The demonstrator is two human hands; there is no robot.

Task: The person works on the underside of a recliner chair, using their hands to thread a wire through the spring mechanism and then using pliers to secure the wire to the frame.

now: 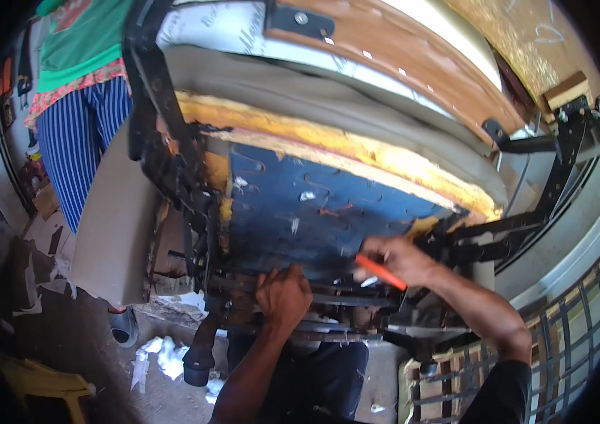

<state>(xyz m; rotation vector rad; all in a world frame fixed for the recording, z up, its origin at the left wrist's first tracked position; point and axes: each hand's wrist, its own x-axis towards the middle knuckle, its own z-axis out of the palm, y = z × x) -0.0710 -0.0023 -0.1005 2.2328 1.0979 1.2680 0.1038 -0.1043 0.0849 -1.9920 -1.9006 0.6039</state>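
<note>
In front of me is a recliner seat with its metal frame exposed; a blue panel (pixel 278 201) fills the middle, ringed by foam and grey-brown upholstery (pixel 300 92). My left hand (pixel 284 295) rests with curled fingers at the panel's near edge, beside the dark metal crossbar (pixel 346 299); what its fingers grip is hidden. My right hand (pixel 399 260) is closed, with a slim orange-handled tool (pixel 380 272) held slanting down to the right. The tool's exact kind is blurred. A small pale piece shows just below that hand.
A person in striped trousers (pixel 77 152) stands at the far left, beside a grey padded side piece (pixel 113 226). White scraps (pixel 168 357) litter the floor. A webbed frame (pixel 568 346) lies at the right, and a yellow plastic stool (pixel 49 385) is at the lower left.
</note>
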